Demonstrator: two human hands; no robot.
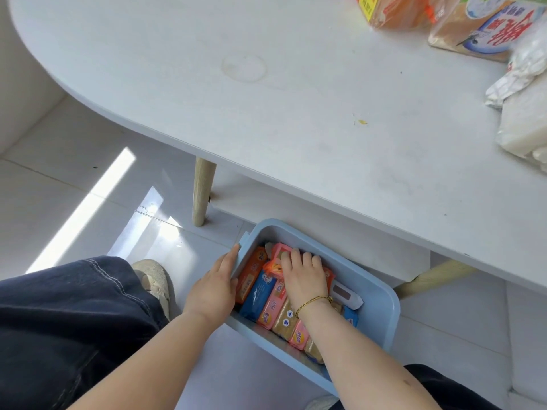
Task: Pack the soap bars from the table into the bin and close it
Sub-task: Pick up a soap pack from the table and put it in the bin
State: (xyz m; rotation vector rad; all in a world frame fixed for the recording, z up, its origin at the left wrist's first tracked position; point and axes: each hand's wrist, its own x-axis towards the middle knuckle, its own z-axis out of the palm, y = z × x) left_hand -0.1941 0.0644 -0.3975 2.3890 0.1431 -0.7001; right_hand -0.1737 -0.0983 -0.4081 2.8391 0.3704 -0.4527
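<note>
the white table (296, 113) fills the top, wrapped packs (473, 22) at its far right. on the floor (74, 187) below its edge sits the open blue bin (381, 309), packed with soap bars (260, 294). the left hand (217, 284) grips the bin's left wall; the right hand (302, 279), inside, curls its fingers over a pink soap bar (278, 250).

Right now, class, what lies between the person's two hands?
Head view: the left wall of the blue bin, held by the left hand, then an orange soap bar and a blue soap bar before the right hand.
</note>
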